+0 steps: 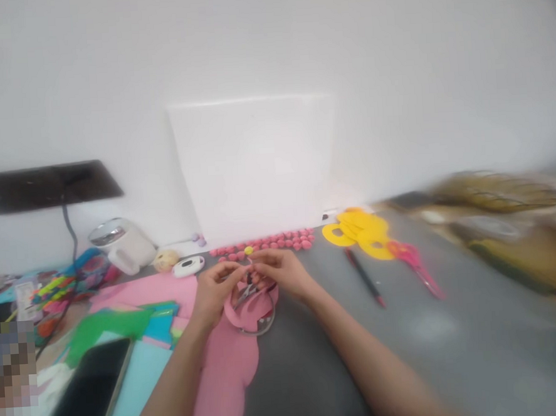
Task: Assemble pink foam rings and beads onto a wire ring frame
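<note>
At the middle of the table, my left hand (217, 290) and my right hand (282, 270) come together with fingertips pinched on a small pink strip (249, 267); the fingers partly hide it and blur softens its shape. Just below them lies a curled pink piece (232, 317) beside a round, clear-rimmed thing (266, 328). Metal blades or a similar shiny tool show there, too blurred to name surely. Behind my hands run rows of small pink rolled pieces (280, 240). A small yellow ball (248, 250) shows right above the fingertips.
Yellow cutouts (362, 231), pink scissors (418, 268) and a black-and-red pen (364, 278) lie to the right. On the left are pink sheets (223, 387), a green sheet (106, 331), a phone (89, 395), a white mug (129, 242) and a white oval device (188, 266). A white board (256, 165) leans behind.
</note>
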{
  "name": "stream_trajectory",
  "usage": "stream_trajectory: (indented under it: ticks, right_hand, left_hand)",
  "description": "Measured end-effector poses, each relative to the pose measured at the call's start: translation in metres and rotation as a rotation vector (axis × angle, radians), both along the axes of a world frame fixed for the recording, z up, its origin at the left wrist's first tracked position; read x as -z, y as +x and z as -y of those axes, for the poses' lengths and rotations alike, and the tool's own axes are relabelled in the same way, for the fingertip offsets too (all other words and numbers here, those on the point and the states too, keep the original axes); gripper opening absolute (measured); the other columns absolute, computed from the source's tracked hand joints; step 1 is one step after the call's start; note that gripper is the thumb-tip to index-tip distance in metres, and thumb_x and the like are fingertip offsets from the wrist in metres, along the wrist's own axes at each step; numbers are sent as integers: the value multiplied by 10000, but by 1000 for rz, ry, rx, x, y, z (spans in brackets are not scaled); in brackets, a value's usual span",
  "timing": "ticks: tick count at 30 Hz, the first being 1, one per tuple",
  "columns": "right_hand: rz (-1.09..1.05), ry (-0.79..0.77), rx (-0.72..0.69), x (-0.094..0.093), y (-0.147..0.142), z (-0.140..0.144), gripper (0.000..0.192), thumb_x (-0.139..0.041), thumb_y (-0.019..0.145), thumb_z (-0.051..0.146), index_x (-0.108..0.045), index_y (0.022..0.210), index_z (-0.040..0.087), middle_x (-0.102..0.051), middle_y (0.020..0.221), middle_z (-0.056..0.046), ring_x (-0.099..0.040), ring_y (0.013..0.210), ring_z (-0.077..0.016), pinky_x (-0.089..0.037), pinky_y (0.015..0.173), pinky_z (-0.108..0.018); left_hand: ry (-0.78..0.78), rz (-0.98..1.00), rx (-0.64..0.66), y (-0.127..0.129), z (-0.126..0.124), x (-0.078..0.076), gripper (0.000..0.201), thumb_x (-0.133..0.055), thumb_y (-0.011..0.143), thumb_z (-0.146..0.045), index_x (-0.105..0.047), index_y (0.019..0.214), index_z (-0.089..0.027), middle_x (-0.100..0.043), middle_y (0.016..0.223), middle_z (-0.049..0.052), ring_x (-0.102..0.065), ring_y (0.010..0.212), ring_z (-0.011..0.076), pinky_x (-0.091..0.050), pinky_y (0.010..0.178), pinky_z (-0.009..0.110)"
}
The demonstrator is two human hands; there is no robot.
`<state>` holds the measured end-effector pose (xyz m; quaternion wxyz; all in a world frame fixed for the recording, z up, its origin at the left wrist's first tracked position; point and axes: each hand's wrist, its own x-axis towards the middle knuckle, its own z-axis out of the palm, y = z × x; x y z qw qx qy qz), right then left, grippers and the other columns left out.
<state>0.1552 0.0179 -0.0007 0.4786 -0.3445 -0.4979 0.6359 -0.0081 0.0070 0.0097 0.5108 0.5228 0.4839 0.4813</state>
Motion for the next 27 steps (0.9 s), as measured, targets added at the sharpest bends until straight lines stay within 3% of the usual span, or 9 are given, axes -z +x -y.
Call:
stream_trajectory:
  ticks: [6, 10, 17, 24, 27]
  right_hand:
    - [-3, 14, 20, -1, 1, 1, 378, -688, 662, 358, -665, 993, 178, -685, 693, -15, -634, 550, -118, -531, 587, -269]
    - [-2, 18, 59, -4, 2, 2, 327, -705, 643, 384, -682, 862, 142, -683, 657, -25, -645, 569, -134, -539, 611, -286]
    - [105, 43, 82, -7, -3, 5, 292, -722, 610, 407, -660, 696, 135, -641, 575, -4, -611, 534, -121, -528, 582, -270]
    - [-68, -44, -123, -6, -2, 4, 322, -712, 638, 395, -697, 828, 135, -689, 703, -34, -659, 653, -134, -531, 747, -315]
    - [-95, -67, -135, -6, 0, 4, 343, -746, 605, 358, -704, 861, 134, -704, 752, -50, -668, 674, -140, -522, 790, -339]
  left_hand:
    - [-16, 78, 28, -2, 0, -2, 220, -685, 697, -341, -594, 691, -141, -553, 545, -43, -409, 302, 30, -276, 318, 168]
    - [-29, 106, 22, -2, -1, -1, 221, -688, 692, -339, -581, 684, -146, -498, 478, -59, -387, 302, 35, -281, 319, 171]
    - [-13, -4, 81, 1, 2, -3, 213, -709, 663, -330, -619, 704, -142, -568, 523, -24, -475, 383, 73, -369, 392, 194]
    - [-24, 21, 28, 0, 1, 0, 218, -711, 657, -337, -598, 661, -151, -523, 412, -42, -454, 339, 80, -338, 352, 187]
    - [-15, 35, 5, -1, 1, 0, 228, -721, 651, -333, -588, 664, -148, -525, 427, -46, -444, 332, 66, -317, 344, 176]
